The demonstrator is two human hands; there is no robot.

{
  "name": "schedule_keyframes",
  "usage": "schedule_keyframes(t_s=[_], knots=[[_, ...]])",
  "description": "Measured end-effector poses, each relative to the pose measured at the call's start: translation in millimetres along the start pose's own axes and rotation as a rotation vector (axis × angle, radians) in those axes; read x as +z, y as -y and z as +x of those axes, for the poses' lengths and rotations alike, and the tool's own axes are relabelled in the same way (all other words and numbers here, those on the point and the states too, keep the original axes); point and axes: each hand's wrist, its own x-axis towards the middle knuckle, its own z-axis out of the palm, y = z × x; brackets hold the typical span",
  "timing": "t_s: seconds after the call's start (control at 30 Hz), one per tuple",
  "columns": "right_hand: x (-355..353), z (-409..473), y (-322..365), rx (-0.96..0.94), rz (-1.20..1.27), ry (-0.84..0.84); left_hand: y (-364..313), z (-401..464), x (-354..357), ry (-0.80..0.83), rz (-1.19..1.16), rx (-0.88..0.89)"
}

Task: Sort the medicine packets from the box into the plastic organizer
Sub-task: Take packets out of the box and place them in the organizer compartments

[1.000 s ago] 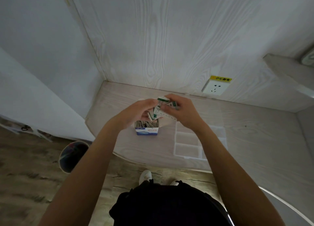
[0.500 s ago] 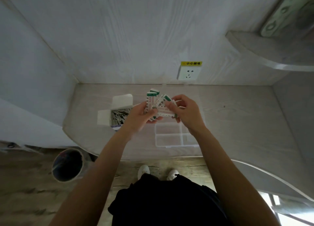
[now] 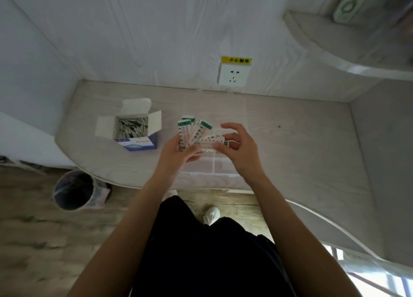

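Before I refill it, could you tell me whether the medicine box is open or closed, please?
Open: the box stands upright on the table with its top flaps folded outward, and packets show inside.

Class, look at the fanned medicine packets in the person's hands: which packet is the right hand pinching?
The lowest, near-horizontal white packet with the green end: the right hand pinches it, while the left hand holds the upright ones.

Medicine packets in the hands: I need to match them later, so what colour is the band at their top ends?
Green, on white medicine packets, in the head view.
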Motion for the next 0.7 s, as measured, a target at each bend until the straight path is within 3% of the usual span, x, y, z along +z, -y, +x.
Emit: schedule_keyframes(t_s=[0.13, 0.3, 0.47, 0.57, 0.7], knots=[[-5, 10, -4, 0.008, -0.053, 0.062, 2, 1, -2, 0.101, 0.131, -0.007], [8, 15, 0, -0.04, -0.034, 0.202, -8, 6, -10, 0.004, 0.087, 0.027], [-1, 33, -10, -0.008, 0.003, 0.052, -28, 8, -31, -0.184, -0.015, 0.119], [-10, 49, -31, -0.012, -0.281, -0.022, -38, 7, -50, -0.261, -0.018, 0.165], [11, 64, -43, -0.044, -0.604, 0.05, -33, 8, -61, -0.244, -0.014, 0.138]])
